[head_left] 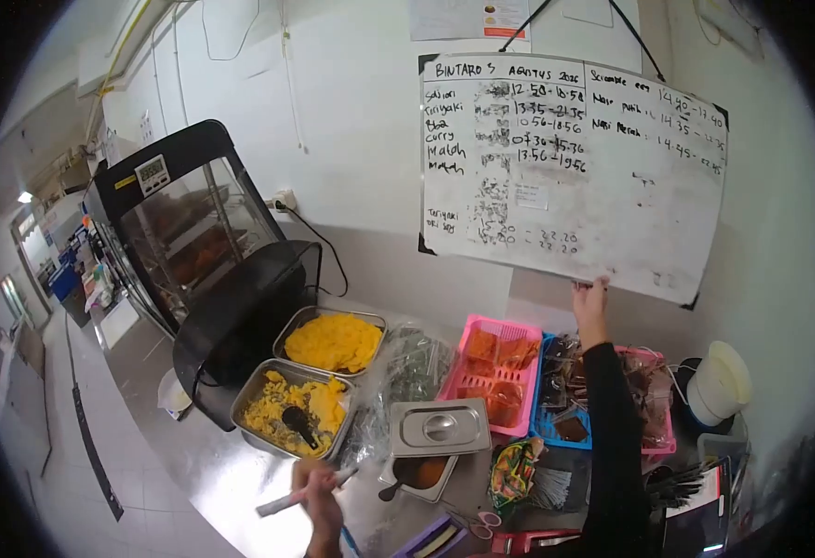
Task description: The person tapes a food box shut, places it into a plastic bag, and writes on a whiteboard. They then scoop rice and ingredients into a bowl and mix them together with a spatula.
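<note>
My left hand [319, 498], low in the view and slightly blurred, is closed around a grey-white marker [282, 505]. The marker lies crosswise in the fist, one end pointing left. My right hand [591, 305] is raised on an outstretched dark-sleeved arm. Its fingertips hold the lower edge of a whiteboard [565, 200], which hangs tilted on a black cord and bears handwritten names and times. Nearest to my left hand is a metal pan [243, 414] of scrambled egg with a black spoon [298, 424]. A second metal pan [282, 352] of egg sits behind it.
A lidded steel container [440, 428] stands mid-counter, with an open sauce container [423, 474] before it. Pink [474, 358] and blue baskets [544, 409] hold packets. A display warmer [170, 219] stands at left. Scissors [485, 524] lie at the front.
</note>
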A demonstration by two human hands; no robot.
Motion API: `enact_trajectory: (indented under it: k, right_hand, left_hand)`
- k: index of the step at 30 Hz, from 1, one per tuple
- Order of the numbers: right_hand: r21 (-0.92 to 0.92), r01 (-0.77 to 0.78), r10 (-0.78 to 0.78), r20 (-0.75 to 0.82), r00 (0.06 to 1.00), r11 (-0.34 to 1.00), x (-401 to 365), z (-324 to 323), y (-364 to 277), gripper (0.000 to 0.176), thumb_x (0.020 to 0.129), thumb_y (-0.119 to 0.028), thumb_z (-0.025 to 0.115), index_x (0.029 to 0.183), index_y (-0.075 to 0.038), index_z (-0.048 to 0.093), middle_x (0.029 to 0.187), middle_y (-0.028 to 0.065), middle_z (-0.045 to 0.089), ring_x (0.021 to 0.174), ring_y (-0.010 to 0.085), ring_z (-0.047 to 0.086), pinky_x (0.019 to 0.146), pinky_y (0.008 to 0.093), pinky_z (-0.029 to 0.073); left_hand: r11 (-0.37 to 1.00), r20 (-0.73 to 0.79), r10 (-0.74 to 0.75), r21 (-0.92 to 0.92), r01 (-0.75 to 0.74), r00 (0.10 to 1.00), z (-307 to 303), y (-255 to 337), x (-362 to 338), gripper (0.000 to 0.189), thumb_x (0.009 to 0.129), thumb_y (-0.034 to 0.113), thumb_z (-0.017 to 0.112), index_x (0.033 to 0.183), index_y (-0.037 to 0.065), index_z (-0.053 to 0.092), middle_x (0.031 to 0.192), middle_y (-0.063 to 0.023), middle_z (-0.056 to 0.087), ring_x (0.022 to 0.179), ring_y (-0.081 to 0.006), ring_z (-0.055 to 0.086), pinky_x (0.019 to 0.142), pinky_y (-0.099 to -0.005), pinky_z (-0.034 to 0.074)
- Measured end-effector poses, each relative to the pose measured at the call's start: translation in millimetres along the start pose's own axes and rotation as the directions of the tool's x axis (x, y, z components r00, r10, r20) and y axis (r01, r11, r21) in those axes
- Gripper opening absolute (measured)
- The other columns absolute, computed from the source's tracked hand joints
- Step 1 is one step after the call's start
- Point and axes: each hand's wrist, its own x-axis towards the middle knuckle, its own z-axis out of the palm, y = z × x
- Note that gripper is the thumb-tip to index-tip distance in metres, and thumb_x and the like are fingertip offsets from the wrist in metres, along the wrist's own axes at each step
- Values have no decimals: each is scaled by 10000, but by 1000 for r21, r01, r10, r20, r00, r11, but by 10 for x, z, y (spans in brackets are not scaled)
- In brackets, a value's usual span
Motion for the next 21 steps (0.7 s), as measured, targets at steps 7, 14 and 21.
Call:
enact_trajectory:
  k: [7,14,21]
  right_hand:
    - [-19,-58,60,204,977,998,-1281,225,-548,445,840,-441,282,1159,-137,341,1161,43,399,1022,204,392,848,381,327]
    - [-87,-127,140,165,976,988,-1833,481,-855,476,839,-444,289,1207,-144,287,1228,58,340,1095,227,352,866,411,318]
    - [-33,-133,137,157,978,991,-1918,538,-978,502,828,-446,313,1211,-124,277,1237,66,336,1127,246,328,906,450,295]
  left_hand:
    - [958,370,180,-278,-76,911,1308,-112,941,122,757,83,532,850,40,467,743,0,457,677,-71,441,613,-190,368]
    - [909,75,307,-319,-268,949,1988,15,1631,96,749,67,532,774,50,442,647,14,438,584,-56,421,528,-180,347]
    - [802,14,596,-51,-595,803,1891,-51,1614,85,683,-16,500,689,7,419,644,-36,388,534,-97,360,481,-227,318]
